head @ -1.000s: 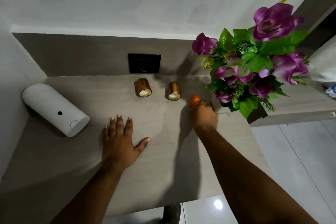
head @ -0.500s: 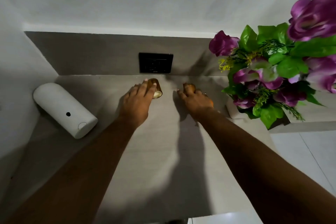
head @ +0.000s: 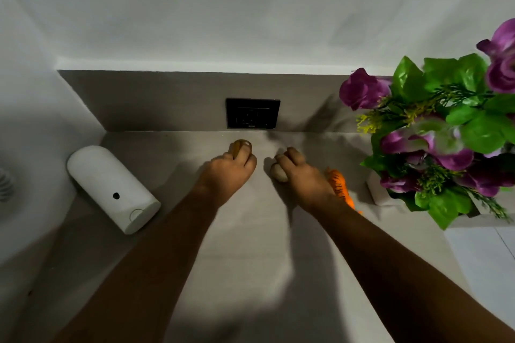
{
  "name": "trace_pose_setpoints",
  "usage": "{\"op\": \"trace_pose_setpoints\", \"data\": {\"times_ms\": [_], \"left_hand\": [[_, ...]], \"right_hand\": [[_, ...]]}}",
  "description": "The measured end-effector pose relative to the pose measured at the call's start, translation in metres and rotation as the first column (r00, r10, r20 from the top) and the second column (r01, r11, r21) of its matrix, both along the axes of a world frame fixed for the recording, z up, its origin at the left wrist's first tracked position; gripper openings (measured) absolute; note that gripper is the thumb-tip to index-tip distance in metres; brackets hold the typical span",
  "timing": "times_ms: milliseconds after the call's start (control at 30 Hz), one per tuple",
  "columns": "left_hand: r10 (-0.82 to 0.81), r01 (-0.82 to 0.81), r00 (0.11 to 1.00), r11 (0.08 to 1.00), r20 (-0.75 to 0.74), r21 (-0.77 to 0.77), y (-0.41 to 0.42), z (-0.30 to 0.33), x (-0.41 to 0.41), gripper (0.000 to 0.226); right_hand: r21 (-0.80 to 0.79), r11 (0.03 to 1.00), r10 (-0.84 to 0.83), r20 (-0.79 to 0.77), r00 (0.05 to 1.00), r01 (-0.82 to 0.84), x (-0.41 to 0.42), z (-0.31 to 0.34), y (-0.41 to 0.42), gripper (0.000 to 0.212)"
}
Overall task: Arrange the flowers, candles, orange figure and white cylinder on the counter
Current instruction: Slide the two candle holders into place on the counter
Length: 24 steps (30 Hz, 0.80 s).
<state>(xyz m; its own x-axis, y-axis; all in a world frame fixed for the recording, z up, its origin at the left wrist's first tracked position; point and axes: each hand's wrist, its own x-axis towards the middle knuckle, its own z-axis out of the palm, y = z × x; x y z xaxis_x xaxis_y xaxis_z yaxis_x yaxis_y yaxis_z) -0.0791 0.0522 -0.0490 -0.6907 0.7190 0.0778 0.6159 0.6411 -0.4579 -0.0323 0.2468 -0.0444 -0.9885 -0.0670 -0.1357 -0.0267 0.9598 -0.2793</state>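
My left hand (head: pixel 229 172) is closed around the left copper candle (head: pixel 239 146), of which only the far end shows past my fingers. My right hand (head: pixel 301 174) grips the right candle (head: pixel 279 172), whose pale wax face peeks out under the thumb. The orange figure (head: pixel 340 187) lies on the counter just right of my right wrist. The purple flowers (head: pixel 446 133) with green leaves stand in a white pot at the right end. The white cylinder (head: pixel 111 188) lies on its side at the left.
The grey counter (head: pixel 245 237) runs into a corner on the left, with a backsplash holding a black wall socket (head: pixel 252 113) right behind the candles. The counter's right edge drops to a tiled floor (head: pixel 485 259).
Both hands left the counter and the orange figure, reached back to the two candles and closed on them. The orange figure now lies uncovered beside my right wrist.
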Motion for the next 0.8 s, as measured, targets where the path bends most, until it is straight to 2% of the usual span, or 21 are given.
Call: {"op": "trace_pose_setpoints", "data": {"times_ms": [100,167,233,300,367,433,500,600,800], "left_hand": [[-0.018,0.019,0.999,0.999,-0.027,0.032,-0.006,-0.001,-0.005,0.047],[0.035,-0.033,0.999,0.995,-0.012,0.093,-0.008,0.004,-0.008,0.053],[0.114,-0.139,0.987,0.963,0.116,0.231,-0.01,0.007,-0.008,0.057],[0.143,-0.264,0.943,0.871,0.3,0.415,-0.009,0.006,-0.007,0.057],[0.2,-0.415,0.894,0.708,0.401,0.571,-0.011,0.006,-0.004,0.059],[0.266,-0.524,0.847,0.562,0.46,0.64,-0.012,0.006,-0.004,0.059],[0.309,-0.58,0.814,0.476,0.492,0.661,-0.013,0.007,-0.007,0.053],[0.353,-0.62,0.784,0.419,0.511,0.663,-0.015,0.008,-0.014,0.043],[0.341,-0.64,0.768,0.365,0.543,0.676,-0.012,0.007,-0.024,0.038]], "right_hand": [[-0.282,0.956,-0.113,-0.089,0.99,0.083,0.004,-0.006,-0.004,0.057],[-0.388,0.912,-0.18,-0.097,0.979,0.129,0.005,-0.007,-0.006,0.061],[-0.439,0.883,-0.23,-0.103,0.968,0.164,0.005,-0.008,-0.008,0.061],[-0.497,0.838,-0.303,-0.083,0.949,0.224,0.004,-0.007,-0.01,0.056],[-0.549,0.787,-0.377,-0.067,0.924,0.282,0.002,-0.006,-0.012,0.049],[-0.57,0.758,-0.428,-0.065,0.902,0.318,-0.002,-0.009,-0.013,0.046],[-0.565,0.749,-0.461,-0.07,0.884,0.346,-0.008,-0.012,-0.014,0.044],[-0.564,0.731,-0.498,-0.057,0.865,0.384,-0.017,-0.017,-0.016,0.044],[-0.516,0.74,-0.522,-0.036,0.852,0.432,-0.036,-0.016,-0.022,0.051]]}}
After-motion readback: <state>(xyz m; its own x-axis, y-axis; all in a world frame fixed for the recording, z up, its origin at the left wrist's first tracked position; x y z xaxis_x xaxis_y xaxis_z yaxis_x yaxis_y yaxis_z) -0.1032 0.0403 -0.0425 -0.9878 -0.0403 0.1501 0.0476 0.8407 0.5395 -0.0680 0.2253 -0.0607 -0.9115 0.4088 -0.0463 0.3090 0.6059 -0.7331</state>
